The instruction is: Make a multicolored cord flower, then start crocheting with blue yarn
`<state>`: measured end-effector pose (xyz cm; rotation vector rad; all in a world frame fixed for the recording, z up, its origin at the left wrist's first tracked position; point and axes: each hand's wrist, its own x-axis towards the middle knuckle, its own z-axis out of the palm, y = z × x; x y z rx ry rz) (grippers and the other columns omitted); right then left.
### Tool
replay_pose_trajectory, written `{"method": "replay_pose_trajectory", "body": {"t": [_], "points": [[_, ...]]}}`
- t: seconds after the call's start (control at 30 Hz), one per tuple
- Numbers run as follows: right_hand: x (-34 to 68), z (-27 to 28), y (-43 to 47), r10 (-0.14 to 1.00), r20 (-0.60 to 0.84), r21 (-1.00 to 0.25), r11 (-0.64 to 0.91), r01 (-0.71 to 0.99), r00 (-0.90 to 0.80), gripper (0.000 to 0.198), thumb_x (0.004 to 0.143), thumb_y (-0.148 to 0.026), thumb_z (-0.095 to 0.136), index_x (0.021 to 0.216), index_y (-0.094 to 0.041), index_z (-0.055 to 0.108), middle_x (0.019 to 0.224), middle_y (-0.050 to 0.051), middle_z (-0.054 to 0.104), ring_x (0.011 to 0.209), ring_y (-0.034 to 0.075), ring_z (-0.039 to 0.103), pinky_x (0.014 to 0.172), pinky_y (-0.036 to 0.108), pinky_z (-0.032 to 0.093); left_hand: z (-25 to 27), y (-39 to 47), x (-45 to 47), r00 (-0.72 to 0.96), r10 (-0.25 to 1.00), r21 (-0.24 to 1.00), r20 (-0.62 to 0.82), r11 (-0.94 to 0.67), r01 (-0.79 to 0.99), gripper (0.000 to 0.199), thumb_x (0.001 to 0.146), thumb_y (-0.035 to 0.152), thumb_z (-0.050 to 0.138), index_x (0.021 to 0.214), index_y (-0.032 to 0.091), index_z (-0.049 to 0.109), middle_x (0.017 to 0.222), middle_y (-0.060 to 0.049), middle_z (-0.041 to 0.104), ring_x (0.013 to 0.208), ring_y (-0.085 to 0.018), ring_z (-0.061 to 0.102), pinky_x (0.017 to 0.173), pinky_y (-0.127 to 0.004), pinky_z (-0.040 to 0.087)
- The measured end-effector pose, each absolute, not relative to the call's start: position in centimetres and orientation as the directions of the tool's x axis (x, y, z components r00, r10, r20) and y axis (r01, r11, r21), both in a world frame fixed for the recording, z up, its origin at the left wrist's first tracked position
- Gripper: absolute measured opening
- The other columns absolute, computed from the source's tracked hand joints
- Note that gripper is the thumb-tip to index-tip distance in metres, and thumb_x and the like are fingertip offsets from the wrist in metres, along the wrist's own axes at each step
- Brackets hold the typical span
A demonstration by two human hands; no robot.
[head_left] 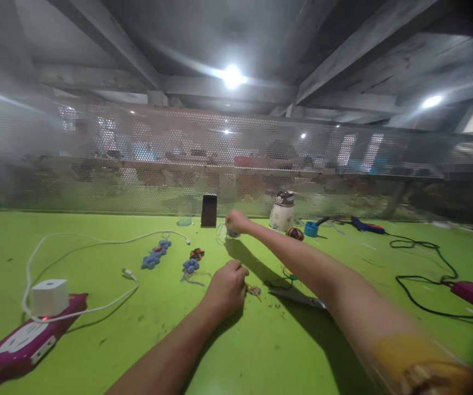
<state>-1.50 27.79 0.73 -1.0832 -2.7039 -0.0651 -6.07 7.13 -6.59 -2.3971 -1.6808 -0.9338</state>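
The right hand (236,221) is stretched far across the green table (236,351), close to the mesh screen (138,164). Its fingers are curled together around a small blue piece (232,234) with thin clear loops beside it; whether the piece is truly pinched cannot be told at this distance.

The left hand (226,288) is held much nearer the body, knuckles up, fingers folded in. A small brownish scrap (255,290) is seen at its fingertips, just to the right; contact cannot be confirmed.

Key relation: the blue piece lies at the right hand, well apart from the left hand, up and slightly right of it. The right arm is clearly the nearer one. The piece's long axis cannot be read.

Around the right hand:
- A dark phone (209,210) is stood upright just to its left.
- A white jar (282,211) is set to its right.
- Two blue knotted strips (156,254) are laid between the hands and the white cable (96,241).
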Motion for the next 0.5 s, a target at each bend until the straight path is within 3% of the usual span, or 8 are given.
{"method": "replay_pose_trajectory", "body": {"t": [0.17,0.3,0.43,0.5], "points": [[3.1,3.2,25.2,0.742,0.231,-0.416,0.660,0.625,-0.629,0.032,0.089,-0.031,0.057,0.117,-0.014,0.056,0.118,0.008,0.057,0.097,0.021,0.060,0.078,0.038,0.052,-6.8,7.3,-6.2,0.186,0.848,0.381,0.497,-0.405,0.831,0.023,0.078,0.009,0.046,0.085,0.015,0.068,0.085,-0.010,0.062,0.076,-0.021,0.054,0.069,-0.032,0.042],[7.3,3.2,21.2,0.750,0.252,-0.670,0.591,0.449,-0.612,0.022,0.083,-0.029,0.061,0.078,-0.007,0.061,0.078,0.012,0.068,0.056,0.012,0.059,0.053,0.027,0.050,-7.1,7.7,-6.7,0.124,0.873,0.502,0.472,-0.382,0.776,0.025,0.077,0.010,0.047,0.086,0.014,0.069,0.085,-0.010,0.065,0.078,-0.022,0.056,0.074,-0.033,0.042],[10.3,1.9,17.2,0.744,0.278,-0.812,0.520,0.264,-0.608,0.027,0.077,-0.038,0.062,0.070,-0.014,0.054,0.063,0.006,0.066,0.044,0.010,0.054,0.041,0.021,0.041,-7.3,8.3,-7.2,0.038,0.913,0.671,0.407,-0.327,0.666,0.025,0.076,0.012,0.048,0.088,0.015,0.070,0.090,-0.010,0.069,0.083,-0.021,0.059,0.081,-0.034,0.042],[11.1,0.9,15.6,0.751,0.295,-0.840,0.499,0.215,-0.591,0.028,0.076,-0.042,0.061,0.070,-0.015,0.053,0.054,0.000,0.059,0.040,0.008,0.050,0.038,0.020,0.036,-7.0,8.3,-7.1,0.003,0.941,0.762,0.337,-0.275,0.587,0.023,0.075,0.017,0.053,0.090,0.013,0.070,0.081,-0.009,0.068,0.075,-0.020,0.060,0.075,-0.034,0.044]]}}
